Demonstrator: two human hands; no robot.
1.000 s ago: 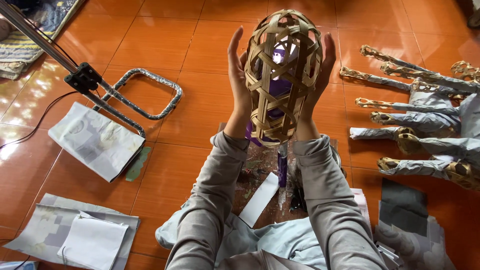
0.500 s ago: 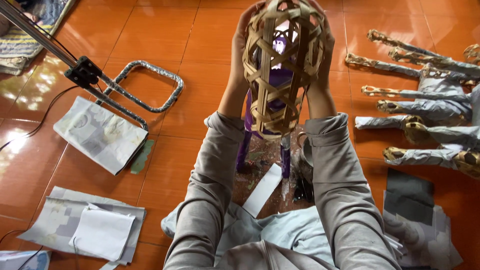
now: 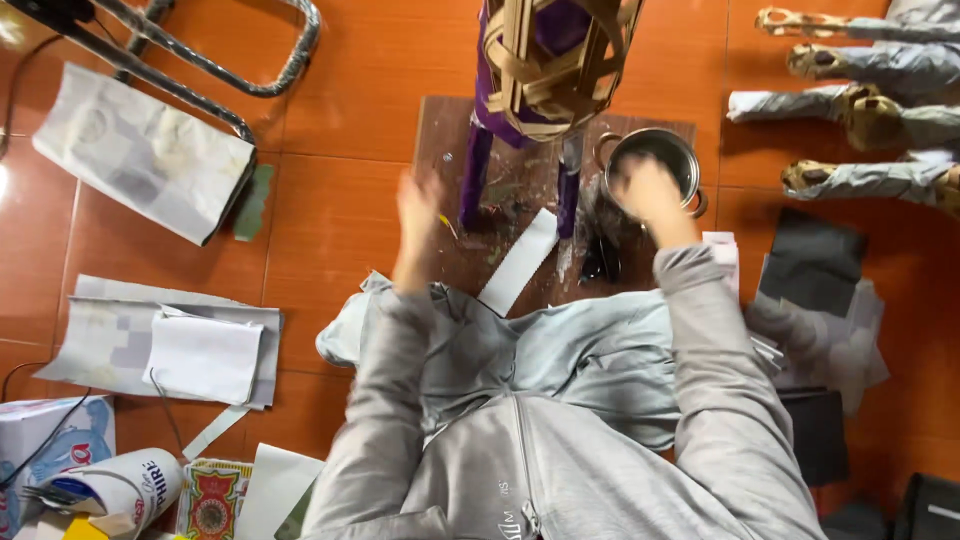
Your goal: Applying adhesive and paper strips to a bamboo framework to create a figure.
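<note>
Both arms extend forward, sleeves grey. The left hand [image 3: 418, 205] is raised over the wooden board [image 3: 445, 140], blurred; finger spread cannot be told. The right hand [image 3: 645, 190] reaches into the metal pot [image 3: 655, 152], fingers curled downward. The woven frame [image 3: 555, 60] stands on purple legs [image 3: 476, 170] between both hands.

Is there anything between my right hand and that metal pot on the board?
Nothing visible does. The right hand is blurred but already at the near rim of the metal pot, overlapping it in the head view. The woven cardboard frame stands off to its left.
</note>
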